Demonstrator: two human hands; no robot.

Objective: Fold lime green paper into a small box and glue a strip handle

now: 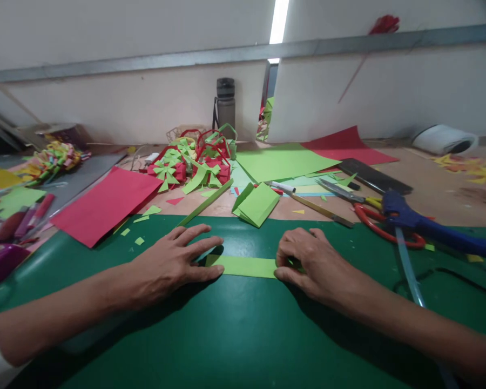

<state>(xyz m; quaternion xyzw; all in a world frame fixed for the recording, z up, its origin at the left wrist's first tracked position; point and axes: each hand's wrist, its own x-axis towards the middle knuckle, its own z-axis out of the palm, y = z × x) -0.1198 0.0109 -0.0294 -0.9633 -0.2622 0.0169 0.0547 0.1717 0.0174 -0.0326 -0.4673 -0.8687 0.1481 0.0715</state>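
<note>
A narrow light-green paper strip (pixel 249 267) lies lengthwise on the green mat (pixel 235 329) between my hands. At its left end is my left hand (pixel 178 259), fingers spread, with the thumb resting on the strip. My right hand (pixel 308 259) is closed, pinching the strip's right end between thumb and curled fingers; that end is partly hidden by the hand. Just beyond the strip stands a folded light-green paper piece (pixel 257 204), partly unfolded at its left side. A thin green strip (pixel 206 202) lies slanted to its left.
Red paper (pixel 105 202) lies on the left. Small red-and-green paper baskets (pixel 190 162) stand behind, near a grey bottle (pixel 225 108). To the right are scissors (pixel 368 208), a blue glue gun (pixel 433 224) with a glue stick, a phone (pixel 375 175) and a pen (pixel 282 187).
</note>
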